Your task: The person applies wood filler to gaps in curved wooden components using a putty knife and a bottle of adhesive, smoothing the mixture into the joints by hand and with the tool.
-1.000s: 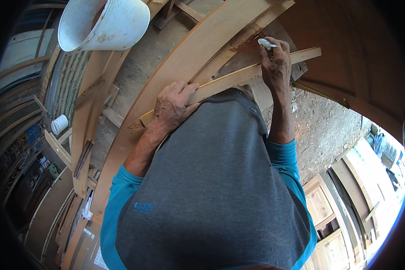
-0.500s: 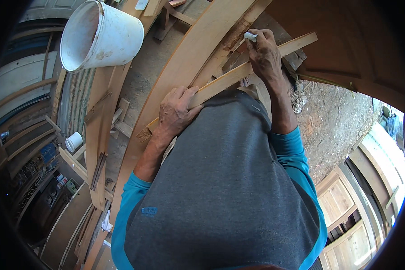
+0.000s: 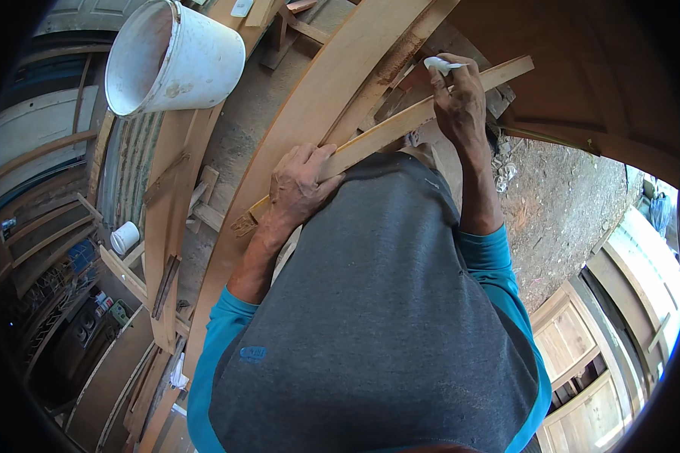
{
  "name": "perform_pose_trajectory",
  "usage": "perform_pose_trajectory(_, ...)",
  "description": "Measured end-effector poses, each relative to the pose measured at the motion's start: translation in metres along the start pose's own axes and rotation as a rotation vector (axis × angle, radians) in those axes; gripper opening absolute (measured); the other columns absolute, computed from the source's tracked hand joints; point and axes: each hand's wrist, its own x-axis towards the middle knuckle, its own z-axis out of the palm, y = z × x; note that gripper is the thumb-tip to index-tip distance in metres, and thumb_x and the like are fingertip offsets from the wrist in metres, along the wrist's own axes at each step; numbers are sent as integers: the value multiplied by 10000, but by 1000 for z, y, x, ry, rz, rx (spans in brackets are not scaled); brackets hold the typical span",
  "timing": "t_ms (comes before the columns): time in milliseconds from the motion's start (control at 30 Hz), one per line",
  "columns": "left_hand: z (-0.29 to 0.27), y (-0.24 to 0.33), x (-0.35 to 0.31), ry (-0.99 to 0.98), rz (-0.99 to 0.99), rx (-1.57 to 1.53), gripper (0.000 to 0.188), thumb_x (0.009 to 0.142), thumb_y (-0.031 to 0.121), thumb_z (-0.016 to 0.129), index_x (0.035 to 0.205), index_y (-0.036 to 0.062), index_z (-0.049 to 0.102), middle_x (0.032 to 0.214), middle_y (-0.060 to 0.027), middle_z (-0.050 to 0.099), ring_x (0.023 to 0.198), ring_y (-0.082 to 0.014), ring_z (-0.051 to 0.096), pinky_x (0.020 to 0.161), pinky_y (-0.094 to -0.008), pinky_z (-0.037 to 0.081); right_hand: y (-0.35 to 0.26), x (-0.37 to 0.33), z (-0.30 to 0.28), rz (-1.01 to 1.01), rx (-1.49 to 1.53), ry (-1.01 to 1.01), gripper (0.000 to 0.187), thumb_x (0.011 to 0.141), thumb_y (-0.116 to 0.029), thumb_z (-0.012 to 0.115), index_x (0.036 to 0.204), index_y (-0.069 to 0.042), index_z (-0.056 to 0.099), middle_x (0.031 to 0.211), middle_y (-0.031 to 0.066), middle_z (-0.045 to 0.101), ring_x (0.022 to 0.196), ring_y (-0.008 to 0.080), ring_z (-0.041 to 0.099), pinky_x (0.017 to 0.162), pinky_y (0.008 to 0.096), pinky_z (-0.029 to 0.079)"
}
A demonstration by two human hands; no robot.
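A long narrow wooden strip (image 3: 385, 132) runs diagonally in front of me, from lower left to upper right, over a wide wooden board (image 3: 310, 90). My left hand (image 3: 301, 181) is closed over the strip near its lower end, fingers on top. My right hand (image 3: 461, 94) is raised beside the strip's upper part, its fingers pinching a small white object (image 3: 444, 65) with a tapered end. The fingers hide much of that object, so its kind is unclear. The strip's lower end (image 3: 243, 224) looks rough or notched.
A large white bucket (image 3: 196, 64) rests on its side at upper left, above leaning planks (image 3: 166, 219). A smaller white tub (image 3: 125, 238) is farther left. A brown panel (image 3: 582, 75) stands at upper right; panelled wooden doors (image 3: 567, 332) are at lower right.
My right hand has shifted slightly right and away from the strip, turning the white object so more of it shows. The left hand stays on the strip.
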Motion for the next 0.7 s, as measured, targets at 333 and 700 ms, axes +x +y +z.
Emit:
perform_pose_trajectory(333, -7, 11, -3, -60, -34, 5, 541, 812, 192, 905, 1303, 51, 725, 1097, -127, 704, 1004, -332, 689, 878, -463, 543, 1, -2, -49, 181, 251, 51, 347, 1053, -265, 738, 1299, -50, 623, 1059, 155, 771, 905, 243, 759, 830, 403, 594)
perform_pose_trajectory(700, 34, 26, -32, 202, -198, 264, 661, 802, 155, 882, 1431, 129, 678, 1399, -122, 598, 1335, -335, 543, 1092, -518, 434, 49, 9, -89, 254, 567, -155, 323, 1045, -176, 769, 1298, 11, 699, 1064, 35, 747, 967, 91, 661, 887, 269, 544)
